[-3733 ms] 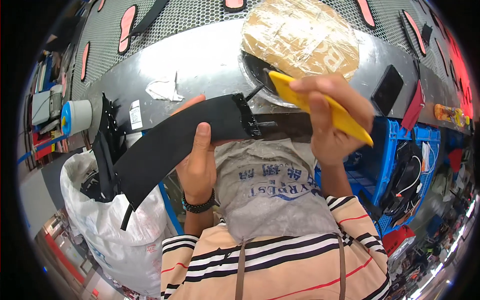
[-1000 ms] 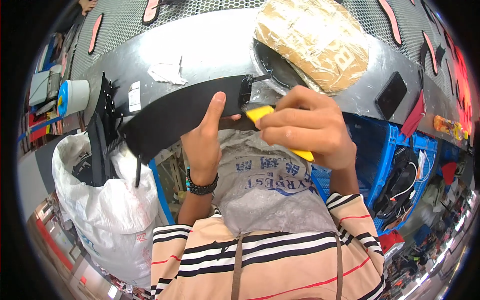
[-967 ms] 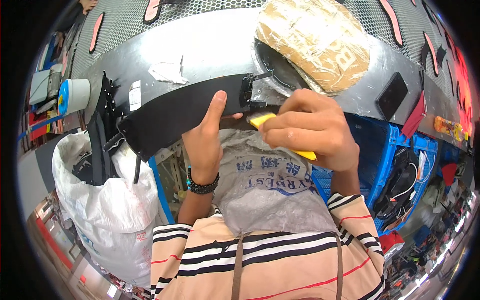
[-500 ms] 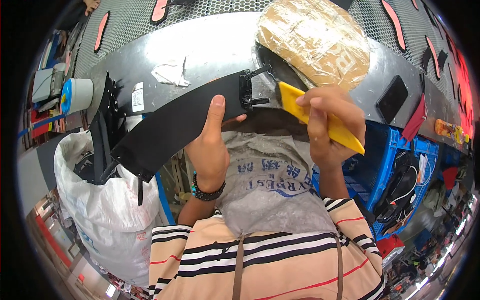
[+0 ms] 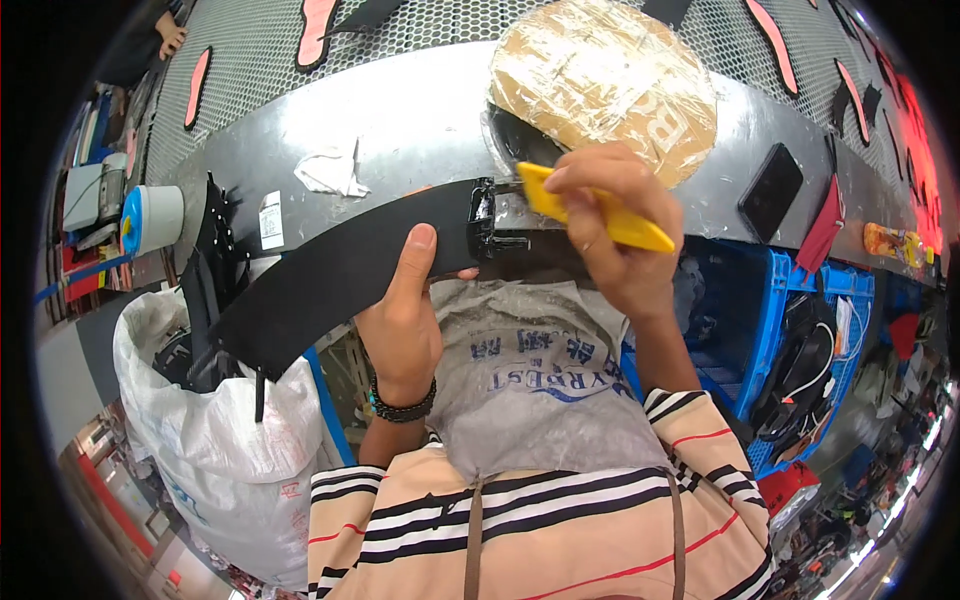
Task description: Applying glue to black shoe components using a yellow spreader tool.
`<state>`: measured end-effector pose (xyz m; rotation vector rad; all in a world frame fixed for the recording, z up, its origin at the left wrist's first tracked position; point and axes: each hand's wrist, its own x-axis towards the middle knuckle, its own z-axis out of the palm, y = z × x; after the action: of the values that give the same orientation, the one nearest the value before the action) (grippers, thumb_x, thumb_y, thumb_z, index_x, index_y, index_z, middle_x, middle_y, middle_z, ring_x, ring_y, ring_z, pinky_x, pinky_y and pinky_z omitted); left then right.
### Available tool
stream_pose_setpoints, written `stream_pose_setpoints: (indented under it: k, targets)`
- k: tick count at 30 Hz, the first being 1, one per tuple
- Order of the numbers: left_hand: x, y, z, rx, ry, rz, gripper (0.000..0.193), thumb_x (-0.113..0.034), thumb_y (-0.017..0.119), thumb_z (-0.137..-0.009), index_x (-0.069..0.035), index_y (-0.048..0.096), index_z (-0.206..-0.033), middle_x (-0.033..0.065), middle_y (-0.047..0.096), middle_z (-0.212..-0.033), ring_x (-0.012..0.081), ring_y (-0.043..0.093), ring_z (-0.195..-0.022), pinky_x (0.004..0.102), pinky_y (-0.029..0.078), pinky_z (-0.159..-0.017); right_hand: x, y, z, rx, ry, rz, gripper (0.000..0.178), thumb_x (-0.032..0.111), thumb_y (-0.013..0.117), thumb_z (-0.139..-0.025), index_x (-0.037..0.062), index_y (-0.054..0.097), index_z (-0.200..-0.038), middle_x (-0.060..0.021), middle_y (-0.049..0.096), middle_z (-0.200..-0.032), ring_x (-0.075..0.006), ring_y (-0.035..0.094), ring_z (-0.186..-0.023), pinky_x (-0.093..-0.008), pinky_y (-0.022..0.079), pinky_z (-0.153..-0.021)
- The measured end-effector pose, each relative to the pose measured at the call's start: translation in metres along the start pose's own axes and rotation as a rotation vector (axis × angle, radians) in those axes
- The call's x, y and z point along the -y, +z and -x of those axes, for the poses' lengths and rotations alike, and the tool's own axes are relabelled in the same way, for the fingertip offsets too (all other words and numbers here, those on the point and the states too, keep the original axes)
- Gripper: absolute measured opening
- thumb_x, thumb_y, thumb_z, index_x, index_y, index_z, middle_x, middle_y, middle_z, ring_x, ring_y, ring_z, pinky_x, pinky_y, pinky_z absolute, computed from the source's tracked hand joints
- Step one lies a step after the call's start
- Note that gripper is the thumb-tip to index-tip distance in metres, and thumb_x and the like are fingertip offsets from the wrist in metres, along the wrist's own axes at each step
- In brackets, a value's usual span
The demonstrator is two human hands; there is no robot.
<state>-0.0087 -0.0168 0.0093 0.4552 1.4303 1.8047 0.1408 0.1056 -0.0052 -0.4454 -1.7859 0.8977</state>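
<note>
My left hand (image 5: pixel 402 330) is closed on a long, curved black strip (image 5: pixel 350 260), thumb on top and fingers beneath. The strip's right end (image 5: pixel 482 220) looks wet and shiny, with thin tabs sticking out. Between the thumb and fingers of my right hand (image 5: pixel 630 225), a yellow scraper (image 5: pixel 590 208) is gripped, its left end close to the strip's tabs; I cannot tell whether they touch. Beyond the scraper, a round brown cardboard piece (image 5: pixel 605 85), covered in clear film, lies partly over a dark container (image 5: pixel 515 135).
On the metal ledge (image 5: pixel 400 100) are white cloth (image 5: pixel 332 172), a label (image 5: pixel 271 220), a white tub (image 5: pixel 158 215) and a phone (image 5: pixel 771 193). Pink-and-black insoles (image 5: pixel 317 30) lie on the mesh belt (image 5: pixel 430 20). A white sack (image 5: pixel 220 460) stands left, blue crates (image 5: pixel 770 330) right. Another person's hand (image 5: pixel 171 36) shows far left.
My right hand has moved left with the yellow scraper, closer to the strip's wet end. My left hand and the black strip have shifted slightly left and nearer to me.
</note>
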Motion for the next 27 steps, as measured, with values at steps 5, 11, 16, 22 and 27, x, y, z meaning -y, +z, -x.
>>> stream_pose_setpoints:
  k: [5, 11, 16, 22, 27]
  targets:
    - [0.000, -0.009, -0.005, 0.046, -0.026, 0.017, 0.026, -0.007, 0.058, -0.097, 0.006, 0.063, -0.119, 0.0121, 0.068, -0.100, 0.0180, 0.067, -0.082, 0.0318, 0.057, -0.065, 0.014, -0.011, -0.005, -0.351, 0.162, -0.023, 0.015, -0.007, 0.058, -0.089, 0.0015, 0.063, -0.100, -0.0114, 0.066, -0.087, -0.0182, 0.062, -0.079, -0.0282, 0.050, -0.072]
    - [-0.005, -0.019, -0.017, 0.013, -0.151, 0.079, 0.027, -0.007, 0.062, -0.094, 0.003, 0.058, -0.119, 0.0081, 0.065, -0.093, 0.0164, 0.065, -0.071, 0.0293, 0.052, -0.051, 0.018, 0.005, 0.011, -0.067, 0.208, -0.052, 0.012, -0.006, 0.059, -0.088, 0.0003, 0.065, -0.096, -0.0106, 0.068, -0.089, -0.0197, 0.062, -0.083, -0.0318, 0.050, -0.076]
    - [0.009, -0.075, -0.074, -0.049, 0.020, -0.153, 0.022, -0.011, 0.068, -0.087, -0.004, 0.063, -0.108, 0.0039, 0.062, -0.083, 0.0131, 0.063, -0.067, 0.0264, 0.051, -0.050, 0.023, -0.022, 0.033, -0.221, 0.392, 0.003, 0.012, -0.007, 0.059, -0.088, 0.0000, 0.066, -0.094, -0.0100, 0.067, -0.087, -0.0170, 0.062, -0.082, -0.0287, 0.050, -0.071]
    - [-0.064, -0.137, -0.217, 0.068, -0.068, 0.118, 0.021, -0.024, 0.062, -0.092, -0.007, 0.065, -0.105, 0.0017, 0.066, -0.085, 0.0120, 0.063, -0.071, 0.0278, 0.051, -0.057, 0.034, -0.015, 0.032, -0.229, 0.370, -0.057, 0.008, -0.004, 0.058, -0.091, 0.0009, 0.064, -0.093, -0.0100, 0.066, -0.086, -0.0135, 0.062, -0.077, -0.0210, 0.049, -0.055]
    - [-0.085, -0.173, -0.223, -0.380, 0.267, 0.084, 0.024, -0.018, 0.056, -0.094, -0.001, 0.068, -0.106, 0.0031, 0.067, -0.087, 0.0115, 0.062, -0.073, 0.0289, 0.052, -0.068, 0.030, -0.008, 0.021, -0.261, 0.287, -0.108, 0.009, -0.005, 0.060, -0.089, -0.0003, 0.062, -0.097, -0.0117, 0.066, -0.087, -0.0164, 0.063, -0.079, -0.0255, 0.053, -0.065]
